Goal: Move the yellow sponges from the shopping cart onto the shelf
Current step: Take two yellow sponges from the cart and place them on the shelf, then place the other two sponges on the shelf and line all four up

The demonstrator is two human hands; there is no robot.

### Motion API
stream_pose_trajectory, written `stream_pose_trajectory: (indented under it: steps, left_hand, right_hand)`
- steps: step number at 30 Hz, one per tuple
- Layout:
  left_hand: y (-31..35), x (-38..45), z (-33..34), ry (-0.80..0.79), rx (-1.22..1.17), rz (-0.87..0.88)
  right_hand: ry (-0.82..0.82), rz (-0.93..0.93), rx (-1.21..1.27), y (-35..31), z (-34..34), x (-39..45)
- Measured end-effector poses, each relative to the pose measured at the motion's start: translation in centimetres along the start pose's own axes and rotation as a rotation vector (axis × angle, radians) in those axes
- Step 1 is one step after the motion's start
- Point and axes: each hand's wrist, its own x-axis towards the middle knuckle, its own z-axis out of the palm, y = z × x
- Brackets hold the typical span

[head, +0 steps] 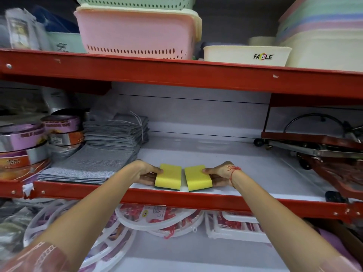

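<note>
— At the front edge of the shelf, what are the fingers doing?
— The left hand is clamped on the left yellow sponge, thumb on top; the right hand grips the right yellow sponge the same way.
— Do the sponges touch?
— No, just beside each other, a narrow gap between, resting on the white shelf behind its red lip.
— And around them?
— Grey cloths stacked to the left, a pink basket on the shelf above.
</note>
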Motion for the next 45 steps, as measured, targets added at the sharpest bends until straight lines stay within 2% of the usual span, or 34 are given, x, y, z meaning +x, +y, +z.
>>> stream_pose_trajectory:
  steps: [5, 10, 17, 23, 28, 36, 42, 45]
  left_hand:
    - [0.3, -1.8, -0.3, 0.079, 0.052, 0.061]
    - [0.0, -3.5, -1.2, 0.158, 0.015, 0.191]
    - [-3.8, -8.4, -0.4, 0.094, -0.063, 0.352]
    - [-9.7, -11.7, 2.0, -0.005, -0.077, 0.326]
    - [-16.2, -12.4, 3.7, -0.087, -0.085, 0.178]
    - [-27.6, -11.2, 6.4, -0.183, -0.096, -0.121]
    - [-35.6, -10.5, 8.7, -0.171, 0.004, -0.372]
    - [-39.4, -10.6, 9.6, -0.169, 0.052, -0.458]
  right_hand:
    - [0.127, -0.068, -0.179, 0.1, 0.1, -1.2]
    - [0.170, -0.159, -0.064, -0.6, 0.7, -4.0]
    - [0.020, -0.174, 0.123, 1.3, 3.9, -11.0]
    - [-0.035, -0.113, 0.138, 6.9, 6.3, -13.8]
    - [-0.073, 0.040, 0.177, 13.2, 8.4, -14.2]
    - [-0.091, 0.314, 0.071, 24.5, 11.5, -13.5]
    - [0.012, 0.431, -0.205, 34.0, 13.2, -13.2]
    - [-0.030, 0.492, -0.450, 37.8, 14.1, -14.2]
